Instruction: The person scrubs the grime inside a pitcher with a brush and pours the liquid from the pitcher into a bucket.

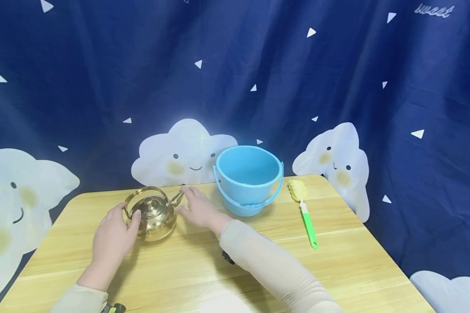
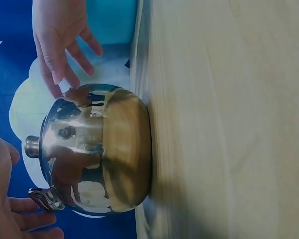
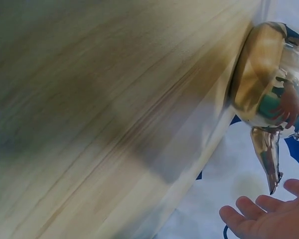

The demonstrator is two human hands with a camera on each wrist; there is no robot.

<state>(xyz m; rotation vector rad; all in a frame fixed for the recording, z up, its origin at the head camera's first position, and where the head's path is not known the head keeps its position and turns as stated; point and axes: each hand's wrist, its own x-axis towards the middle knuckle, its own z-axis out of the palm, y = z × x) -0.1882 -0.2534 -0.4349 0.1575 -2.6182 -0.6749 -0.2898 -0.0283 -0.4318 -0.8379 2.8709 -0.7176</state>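
A shiny gold-coloured metal kettle (image 1: pixel 158 224) stands upright on the table, its knobbed lid on and its hoop handle (image 1: pixel 142 190) raised. My left hand (image 1: pixel 113 237) is at the kettle's left side, fingers extended beside the handle's base; whether they touch it is unclear. Over by the spout (image 3: pixel 267 154), my right hand (image 1: pixel 201 211) reaches with spread, relaxed fingers. In the right wrist view those fingers are close to the spout tip without curling round it. The left wrist view has the kettle's round body (image 2: pixel 99 149) between both hands.
A light blue bucket (image 1: pixel 246 195) with its handle hanging down in front stands right of the kettle. Farther right lies a yellow-headed brush-like tool with a green handle (image 1: pixel 309 228). Behind the wooden table (image 1: pixel 188 278) hangs a dark blue curtain (image 1: pixel 235 52) with clouds.
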